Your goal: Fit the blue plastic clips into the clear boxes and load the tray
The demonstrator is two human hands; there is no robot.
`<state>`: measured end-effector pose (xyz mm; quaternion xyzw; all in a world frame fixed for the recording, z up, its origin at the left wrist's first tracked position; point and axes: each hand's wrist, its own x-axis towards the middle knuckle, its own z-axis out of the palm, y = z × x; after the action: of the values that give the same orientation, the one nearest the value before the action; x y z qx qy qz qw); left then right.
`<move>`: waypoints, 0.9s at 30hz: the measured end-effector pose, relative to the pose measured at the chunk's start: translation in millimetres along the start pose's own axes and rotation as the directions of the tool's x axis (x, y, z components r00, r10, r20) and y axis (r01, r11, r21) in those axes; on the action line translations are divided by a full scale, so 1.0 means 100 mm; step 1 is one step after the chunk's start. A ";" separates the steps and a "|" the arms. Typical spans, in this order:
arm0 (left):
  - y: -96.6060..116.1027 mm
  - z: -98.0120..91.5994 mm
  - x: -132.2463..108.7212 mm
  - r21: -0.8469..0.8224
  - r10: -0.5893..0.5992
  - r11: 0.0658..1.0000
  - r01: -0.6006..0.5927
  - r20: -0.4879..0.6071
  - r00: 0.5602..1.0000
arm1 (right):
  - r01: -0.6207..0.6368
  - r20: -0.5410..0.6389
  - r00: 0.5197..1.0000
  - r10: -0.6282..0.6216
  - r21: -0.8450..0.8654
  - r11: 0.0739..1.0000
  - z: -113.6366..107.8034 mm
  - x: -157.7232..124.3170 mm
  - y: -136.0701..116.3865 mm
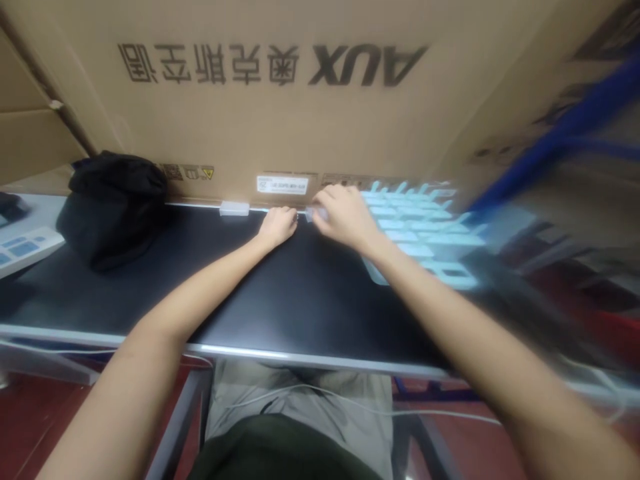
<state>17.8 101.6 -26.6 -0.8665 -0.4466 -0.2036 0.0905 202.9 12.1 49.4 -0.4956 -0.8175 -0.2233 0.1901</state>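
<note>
My left hand (279, 227) rests at the back of the black tabletop (310, 300), its fingers curled together. Whatever those fingers may hold is too small to make out. Just to the right, my right hand (346, 212) is closed in a pinch around a small whitish translucent piece (317, 215). Beside that hand stands a pale turquoise slotted rack (450, 237), blurred by motion and partly covered by my right forearm. Left of my hands, a small white block (234, 209) lies against the base of a large cardboard box (240, 127).
A black cloth bundle (113, 207) sits at the left, near a white-and-blue box (30, 250). The cardboard box walls off the table's back. Blue metal bars (565, 137) slant along the right. A thin white cable (350, 403) hangs over my lap below the table's front edge (310, 359).
</note>
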 end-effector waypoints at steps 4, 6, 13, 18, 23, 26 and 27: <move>-0.01 -0.02 0.00 -0.020 -0.001 1.000 0.001 -0.001 1.000 | -0.040 -0.133 0.990 0.043 0.020 0.999 -0.40 -0.60 0.02; -0.02 -0.05 -0.03 -0.010 -0.011 1.000 0.011 -0.029 1.000 | -0.155 -0.155 0.976 0.156 0.017 0.988 -0.51 -0.95 0.13; -0.21 -0.18 -0.18 -0.026 -0.160 0.987 0.159 -0.062 0.985 | -0.543 -0.257 0.760 0.596 0.253 0.801 -0.36 -1.70 0.63; -0.21 -0.22 -0.18 -0.026 -0.226 0.974 0.226 0.007 0.974 | -0.588 -0.199 0.723 0.662 0.327 0.740 -0.18 -1.70 0.68; -0.20 -0.20 -0.17 0.016 -0.107 0.994 0.108 -0.053 0.993 | -0.617 -0.054 0.762 0.645 0.238 0.750 -0.11 -1.68 0.63; -0.21 -0.17 -0.17 0.024 0.030 0.999 -0.029 -0.057 0.998 | -0.633 0.031 0.773 0.634 0.108 0.766 -0.11 -1.67 0.58; -0.21 -0.15 -0.17 0.018 0.058 0.998 -0.057 -0.050 0.997 | -0.640 0.069 0.768 0.636 0.067 0.765 -0.12 -1.67 0.56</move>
<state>-12.3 96.7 -20.7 -0.8728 -0.4209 -0.2189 0.1148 326.4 -92.5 -19.8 -0.7398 -0.6132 -0.0995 0.2586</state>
